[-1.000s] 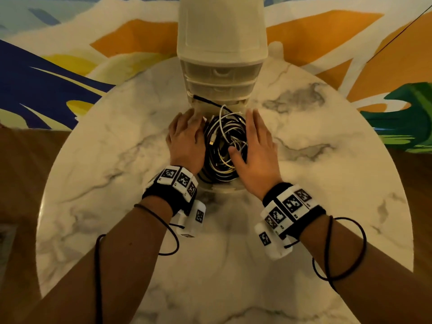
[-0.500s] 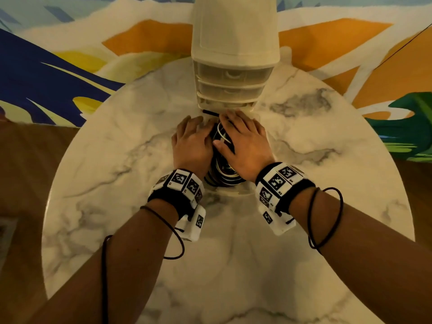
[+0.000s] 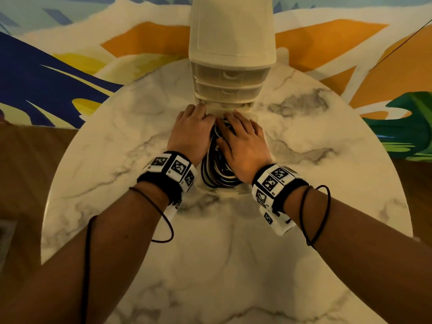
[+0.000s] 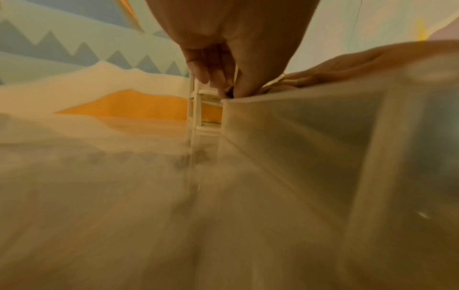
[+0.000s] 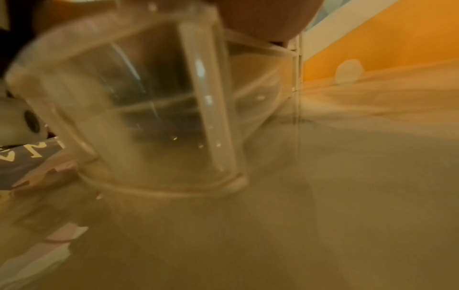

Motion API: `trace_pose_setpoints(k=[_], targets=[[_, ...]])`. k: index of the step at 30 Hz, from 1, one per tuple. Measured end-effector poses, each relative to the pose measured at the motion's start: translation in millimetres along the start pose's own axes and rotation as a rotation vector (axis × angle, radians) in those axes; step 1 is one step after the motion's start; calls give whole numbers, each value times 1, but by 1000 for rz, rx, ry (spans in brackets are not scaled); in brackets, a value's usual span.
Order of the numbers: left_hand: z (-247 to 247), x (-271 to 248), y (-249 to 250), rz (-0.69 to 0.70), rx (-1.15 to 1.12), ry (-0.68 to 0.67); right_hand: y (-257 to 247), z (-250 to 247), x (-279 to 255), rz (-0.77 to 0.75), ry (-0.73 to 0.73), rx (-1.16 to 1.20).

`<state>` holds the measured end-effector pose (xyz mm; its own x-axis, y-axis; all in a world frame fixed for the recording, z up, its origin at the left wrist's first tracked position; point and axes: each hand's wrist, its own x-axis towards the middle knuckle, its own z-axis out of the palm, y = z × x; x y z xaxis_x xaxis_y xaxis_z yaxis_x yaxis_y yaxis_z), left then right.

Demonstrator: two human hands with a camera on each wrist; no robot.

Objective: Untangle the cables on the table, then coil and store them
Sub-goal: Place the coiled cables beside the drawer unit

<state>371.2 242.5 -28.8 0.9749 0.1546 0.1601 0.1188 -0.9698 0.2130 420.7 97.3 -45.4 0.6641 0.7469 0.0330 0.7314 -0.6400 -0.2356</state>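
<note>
A bundle of black and white cables (image 3: 214,170) lies coiled in a pulled-out translucent drawer (image 3: 219,192) at the foot of a cream drawer tower (image 3: 230,43). My right hand (image 3: 240,136) lies flat on top of the cables, fingers straight and pointing at the tower. My left hand (image 3: 192,128) is at the drawer's left back corner. In the left wrist view its fingers (image 4: 211,74) reach down to the drawer rim (image 4: 285,98), touching a dark bit of cable there. The right wrist view shows the drawer front (image 5: 149,98) close up and blurred.
The drawer tower stands at the far middle of a round marble table (image 3: 117,164), with two shut drawers (image 3: 228,77) above the open one. A painted wall lies behind. Black sensor leads loop off both forearms.
My right hand has moved from the drawer's right side onto the cables and now covers them. My left hand has slid toward the tower. The black cable end at the back is out of sight.
</note>
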Motion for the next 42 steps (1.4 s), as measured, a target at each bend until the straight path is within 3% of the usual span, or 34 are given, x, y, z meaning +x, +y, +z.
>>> trace_pose_setpoints(k=[5,11,16,18,22,26,31,33,36,42], targets=[[-2,6,4,-124,-248,-31,1,2,1,-4,38,34],[2,-12,6,-194,-218,-49,0,-1,3,-6,43,50],[12,7,10,-606,-576,32,5,1,11,31,108,131],[13,12,11,-681,-646,20,7,2,12,26,120,166],[11,20,8,-691,-660,-52,9,1,16,17,126,228],[11,22,7,-702,-622,-61,9,-4,15,116,130,304],[14,22,5,-692,-601,-49,20,-21,-22,458,332,471],[16,22,7,-706,-623,-23,19,-22,-49,622,251,594],[14,19,12,-717,-632,14,10,-8,-71,584,-7,656],[3,29,9,-674,-634,129,19,-8,-45,473,35,570]])
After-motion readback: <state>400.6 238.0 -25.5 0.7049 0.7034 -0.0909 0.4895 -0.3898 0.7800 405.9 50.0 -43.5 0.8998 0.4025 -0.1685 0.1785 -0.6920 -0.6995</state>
